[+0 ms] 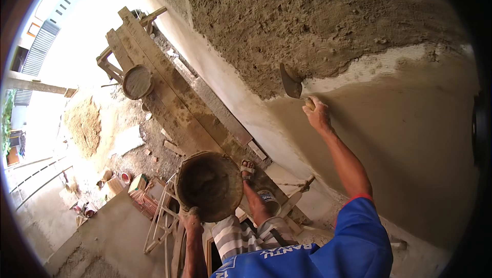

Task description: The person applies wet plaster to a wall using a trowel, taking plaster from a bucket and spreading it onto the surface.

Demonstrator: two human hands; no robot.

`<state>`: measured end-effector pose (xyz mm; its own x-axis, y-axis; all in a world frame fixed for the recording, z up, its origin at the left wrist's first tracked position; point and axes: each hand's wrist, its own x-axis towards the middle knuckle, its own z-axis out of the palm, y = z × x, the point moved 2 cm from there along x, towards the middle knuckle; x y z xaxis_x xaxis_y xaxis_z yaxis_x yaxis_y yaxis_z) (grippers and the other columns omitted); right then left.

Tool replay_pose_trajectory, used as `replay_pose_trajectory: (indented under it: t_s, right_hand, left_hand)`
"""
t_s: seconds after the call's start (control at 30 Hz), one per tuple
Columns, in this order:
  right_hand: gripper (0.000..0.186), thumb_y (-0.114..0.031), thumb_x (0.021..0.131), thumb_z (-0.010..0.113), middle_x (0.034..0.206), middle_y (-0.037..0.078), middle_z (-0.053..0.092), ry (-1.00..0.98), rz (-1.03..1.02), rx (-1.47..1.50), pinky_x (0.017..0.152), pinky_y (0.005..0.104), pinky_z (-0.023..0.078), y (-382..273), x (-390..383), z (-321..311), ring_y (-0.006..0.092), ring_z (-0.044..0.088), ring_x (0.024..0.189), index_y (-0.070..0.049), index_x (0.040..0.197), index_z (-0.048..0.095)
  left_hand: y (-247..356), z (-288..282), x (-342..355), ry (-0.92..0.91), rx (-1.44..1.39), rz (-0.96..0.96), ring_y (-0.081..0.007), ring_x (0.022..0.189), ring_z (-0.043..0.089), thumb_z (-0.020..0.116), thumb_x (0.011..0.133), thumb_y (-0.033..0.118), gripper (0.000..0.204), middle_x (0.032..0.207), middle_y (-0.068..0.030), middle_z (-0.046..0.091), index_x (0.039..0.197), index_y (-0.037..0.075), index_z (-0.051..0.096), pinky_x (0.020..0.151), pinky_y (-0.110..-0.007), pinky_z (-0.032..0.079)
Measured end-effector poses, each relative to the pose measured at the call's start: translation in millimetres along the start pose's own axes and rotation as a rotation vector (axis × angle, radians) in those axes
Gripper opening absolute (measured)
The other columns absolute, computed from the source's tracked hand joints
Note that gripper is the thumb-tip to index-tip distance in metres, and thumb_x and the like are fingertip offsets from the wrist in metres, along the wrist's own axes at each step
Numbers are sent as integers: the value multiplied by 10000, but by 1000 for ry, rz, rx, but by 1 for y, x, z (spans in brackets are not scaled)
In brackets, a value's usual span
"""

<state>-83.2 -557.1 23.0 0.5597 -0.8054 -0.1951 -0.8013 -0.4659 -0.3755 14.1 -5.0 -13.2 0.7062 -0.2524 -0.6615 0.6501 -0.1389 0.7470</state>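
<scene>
My right hand (pixel 319 115) is wrapped round the handle of a pointed trowel (pixel 291 83). The blade lies against the wall, where rough, dark wet mortar (pixel 318 22) meets a smoother, lighter plastered stretch (pixel 400 139). Low on my left side, my left hand (pixel 190 219) grips the edge of a round, mortar-caked bucket (pixel 234 196). Grey-brown mortar (pixel 207 178) lies inside it. The fingers under the bucket's rim are partly hidden.
I stand on scaffold planks (pixel 171 96), one sandalled foot (pixel 247 169) showing beside the bucket. A second mortar bucket (pixel 124 86) sits farther along the planks' left edge. Below lie a sand pile (pixel 84 124), stacked bricks (pixel 141 188) and a can (pixel 269 202).
</scene>
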Motion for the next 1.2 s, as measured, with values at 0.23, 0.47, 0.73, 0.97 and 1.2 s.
replay_pose_trajectory:
  t_s: [0.23, 0.47, 0.73, 0.97, 1.2]
  right_hand:
    - [420, -161, 815, 723, 1051, 238, 677, 131, -101, 97, 858, 426, 519, -24, -35, -109, 400, 657, 974, -32, 1202, 621]
    - [398, -115, 824, 708, 1043, 218, 680, 194, -139, 25, 864, 399, 512, -63, -65, -189, 339, 661, 951, -10, 1195, 612]
    - [412, -132, 820, 720, 1041, 215, 673, 262, -216, -239, 817, 434, 534, -125, -116, -268, 366, 672, 934, -37, 1204, 605]
    - [465, -125, 738, 798, 972, 138, 664, -315, -650, -37, 781, 376, 550, -206, -195, -294, 319, 684, 858, -58, 1170, 640]
    - [345, -155, 854, 681, 849, 49, 657, -409, -231, 425, 612, 300, 496, -149, -147, -310, 161, 607, 704, -30, 1174, 649]
  left_hand:
    - [14, 14, 4, -5, -129, 68, -165, 905, 634, 541, 793, 11, 456, 1079, -56, 664, 1247, -21, 579, 803, -280, 506]
    - [32, 27, 3, 3, -128, 97, -171, 917, 638, 539, 817, 33, 442, 1105, -62, 664, 1255, -9, 583, 816, -293, 512]
    - [16, 18, 7, -61, -158, 113, -193, 949, 649, 501, 782, -11, 504, 1132, -81, 661, 1282, -12, 567, 829, -308, 528]
    - [15, 1, -21, -29, -207, 141, -201, 926, 658, 500, 759, -46, 510, 1114, -83, 667, 1263, -19, 575, 812, -317, 542]
    - [39, 40, -48, -154, -115, 87, -216, 926, 666, 542, 794, -6, 461, 1106, -82, 675, 1252, 4, 599, 792, -327, 553]
